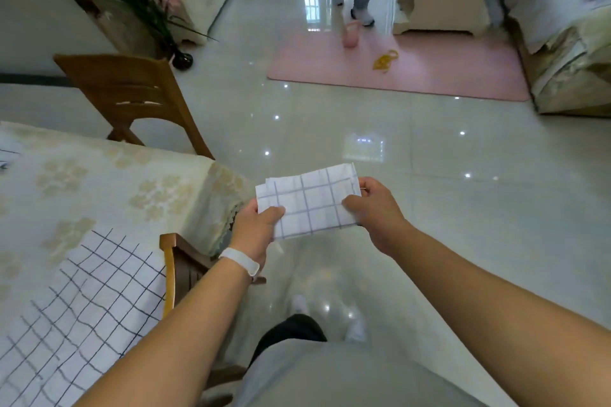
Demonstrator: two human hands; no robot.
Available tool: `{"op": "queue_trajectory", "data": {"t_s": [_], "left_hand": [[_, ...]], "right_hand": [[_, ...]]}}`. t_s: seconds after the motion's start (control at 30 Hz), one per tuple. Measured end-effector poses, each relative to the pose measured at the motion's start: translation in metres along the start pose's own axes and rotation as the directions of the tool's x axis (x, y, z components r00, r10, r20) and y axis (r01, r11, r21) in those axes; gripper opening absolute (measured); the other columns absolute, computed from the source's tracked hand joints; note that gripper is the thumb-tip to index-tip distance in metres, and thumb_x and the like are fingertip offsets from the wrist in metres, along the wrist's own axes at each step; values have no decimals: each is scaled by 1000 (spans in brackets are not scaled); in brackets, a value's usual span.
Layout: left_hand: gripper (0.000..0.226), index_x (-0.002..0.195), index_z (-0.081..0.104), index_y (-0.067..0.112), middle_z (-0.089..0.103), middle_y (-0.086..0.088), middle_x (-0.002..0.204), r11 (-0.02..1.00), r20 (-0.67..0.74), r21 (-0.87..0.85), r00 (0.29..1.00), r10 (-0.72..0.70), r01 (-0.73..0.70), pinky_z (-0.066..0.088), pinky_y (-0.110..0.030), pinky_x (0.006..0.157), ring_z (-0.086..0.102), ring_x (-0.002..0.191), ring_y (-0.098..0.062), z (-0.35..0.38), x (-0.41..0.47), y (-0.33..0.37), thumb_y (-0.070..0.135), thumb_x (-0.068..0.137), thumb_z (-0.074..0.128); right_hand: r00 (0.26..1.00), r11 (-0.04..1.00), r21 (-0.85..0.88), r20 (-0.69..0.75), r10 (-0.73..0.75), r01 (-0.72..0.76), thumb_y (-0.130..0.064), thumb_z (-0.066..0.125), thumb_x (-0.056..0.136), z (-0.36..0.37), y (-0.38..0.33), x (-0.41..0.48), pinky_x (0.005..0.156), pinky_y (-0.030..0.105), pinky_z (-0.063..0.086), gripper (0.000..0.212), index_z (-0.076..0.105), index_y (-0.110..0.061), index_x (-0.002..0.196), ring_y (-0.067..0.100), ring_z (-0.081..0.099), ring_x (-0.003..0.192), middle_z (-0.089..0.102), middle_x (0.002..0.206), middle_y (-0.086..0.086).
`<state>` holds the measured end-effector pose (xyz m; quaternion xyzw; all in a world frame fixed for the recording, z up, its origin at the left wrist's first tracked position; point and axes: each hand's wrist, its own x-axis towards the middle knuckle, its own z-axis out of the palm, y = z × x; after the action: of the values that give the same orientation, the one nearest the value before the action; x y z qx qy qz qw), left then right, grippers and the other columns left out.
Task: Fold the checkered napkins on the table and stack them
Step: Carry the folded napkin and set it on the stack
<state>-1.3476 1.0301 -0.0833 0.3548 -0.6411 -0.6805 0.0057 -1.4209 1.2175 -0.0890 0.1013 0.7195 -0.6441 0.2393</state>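
Observation:
A white napkin with thin blue checks (pixel 310 201), folded into a small rectangle, hangs in the air over the floor, right of the table's corner. My left hand (pixel 256 230) pinches its near left corner. My right hand (pixel 372 205) grips its right edge, thumb on top. A larger white napkin with dark checks (pixel 89 301) lies spread and rumpled on the table (pixel 115 185) at the lower left, reaching the table's near edge. Both hands are off the table.
The table wears a cream flowered cloth. One wooden chair (pixel 132 96) stands at its far side, another (pixel 178 268) is tucked under its right edge beside my left wrist. A person walks at the far end of the glossy floor by a pink rug (pixel 429 76).

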Motion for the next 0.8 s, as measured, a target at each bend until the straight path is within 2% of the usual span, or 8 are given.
{"op": "queue_trajectory", "data": {"t_s": [0.1, 0.17, 0.23, 0.43, 0.63, 0.7, 0.73, 0.8], "left_hand": [[15, 93, 66, 21, 69, -9, 97, 1000, -40, -19, 999, -11, 10, 53, -58, 84, 65, 94, -36, -1, 32, 13, 8, 86, 63], [15, 93, 65, 23, 69, -5, 94, 1000, -42, -17, 999, -2, 1, 54, -49, 83, 65, 91, -30, -2, 56, 23, 9, 87, 63], [17, 98, 64, 22, 69, -6, 98, 999, -45, -46, 999, 6, -9, 54, -41, 83, 65, 91, -25, -2, 84, 35, 9, 89, 61], [17, 98, 64, 24, 68, -4, 103, 989, -57, -145, 997, -46, 38, 53, -45, 90, 64, 98, -25, -16, 188, 82, 11, 88, 64], [17, 100, 66, 18, 69, -7, 99, 982, -36, -187, 999, -6, -1, 54, -34, 68, 66, 92, -26, -40, 276, 144, 7, 88, 62], [14, 94, 66, 17, 69, -5, 91, 983, -63, -183, 998, 5, -16, 53, -32, 60, 65, 86, -26, -48, 301, 161, 7, 86, 64], [13, 90, 66, 17, 69, -5, 87, 980, -81, -198, 997, 11, -26, 54, -34, 62, 65, 84, -27, -51, 311, 169, 5, 85, 64], [14, 91, 68, 15, 71, -6, 91, 973, -88, -227, 996, 22, -42, 57, -43, 76, 67, 88, -28, -58, 328, 182, 3, 84, 64]], "right_hand": [[1000, 1000, 3, 22, 6, -6, -4, 57, 79, 11, -19, 32, 82, 48, 55, 23, 61, -20, 95, 28, 65, 90, 67, 96, 6], [999, 1000, 6, 39, -7, 6, -9, 58, 72, 21, -33, 55, 78, 49, 54, 23, 61, -18, 94, 28, 63, 86, 67, 93, 7], [999, 1000, -13, 47, -8, 8, -5, 59, 77, 34, -46, 81, 82, 53, 54, 21, 60, -18, 93, 26, 62, 85, 66, 92, 6], [997, 996, -89, 72, -19, 25, 0, 57, 84, 80, -98, 171, 82, 47, 56, 24, 61, -19, 98, 27, 65, 88, 67, 100, 11], [995, 990, -129, 90, -52, 63, -1, 57, 85, 131, -168, 246, 77, 42, 56, 24, 62, -17, 103, 28, 67, 92, 68, 103, 11], [993, 987, -137, 91, -75, 87, -1, 58, 85, 147, -187, 268, 72, 39, 55, 25, 61, -17, 104, 29, 66, 92, 68, 104, 13], [992, 986, -135, 92, -80, 93, -1, 58, 85, 154, -194, 278, 70, 38, 54, 24, 61, -17, 103, 29, 66, 91, 68, 104, 13], [991, 985, -141, 101, -83, 97, -2, 58, 84, 167, -206, 293, 69, 36, 53, 22, 62, -19, 98, 29, 66, 88, 68, 103, 13]]}}
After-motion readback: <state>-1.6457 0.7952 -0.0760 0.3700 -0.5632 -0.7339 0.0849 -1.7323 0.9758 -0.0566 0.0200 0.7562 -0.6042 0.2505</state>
